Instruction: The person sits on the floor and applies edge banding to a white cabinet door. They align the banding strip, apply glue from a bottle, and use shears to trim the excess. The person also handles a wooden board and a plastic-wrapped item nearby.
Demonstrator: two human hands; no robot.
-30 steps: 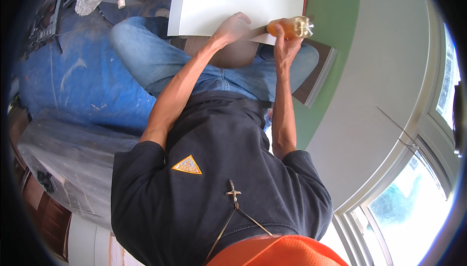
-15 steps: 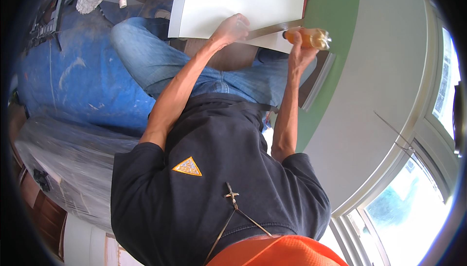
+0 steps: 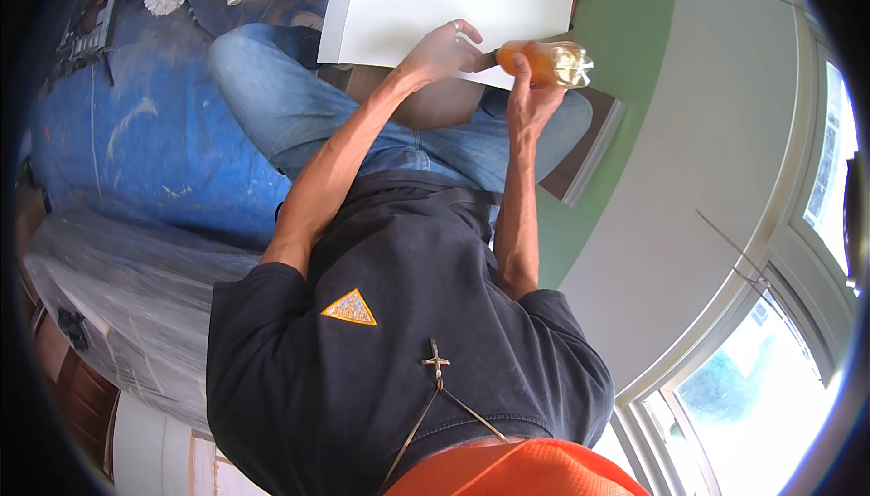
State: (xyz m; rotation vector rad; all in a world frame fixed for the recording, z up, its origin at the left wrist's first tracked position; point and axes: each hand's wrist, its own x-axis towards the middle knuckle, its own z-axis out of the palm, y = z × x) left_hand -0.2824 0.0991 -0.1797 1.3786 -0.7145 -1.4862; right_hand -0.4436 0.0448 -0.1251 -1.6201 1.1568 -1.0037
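A bottle of amber liquid held neck-first toward the left hand, at the near edge of a white panel.
The right hand (image 3: pixel 535 88) is clamped around a clear plastic bottle (image 3: pixel 535 63), which lies roughly level over the near right part of the white panel (image 3: pixel 453 6), its neck toward the left hand (image 3: pixel 439 53). That hand has its fingers partly curled, close by a dark piece (image 3: pixel 487 62) at the neck; whether it grips this piece, and whether the piece is a cap or a strip, I cannot tell. The jeans (image 3: pixel 281 102) spread to either side, with a blue sheet (image 3: pixel 154 133) off to the left. The step looks like bringing bottle and dark piece together; the next move probably calls for a steady left hand and a controlled bottle tilt.
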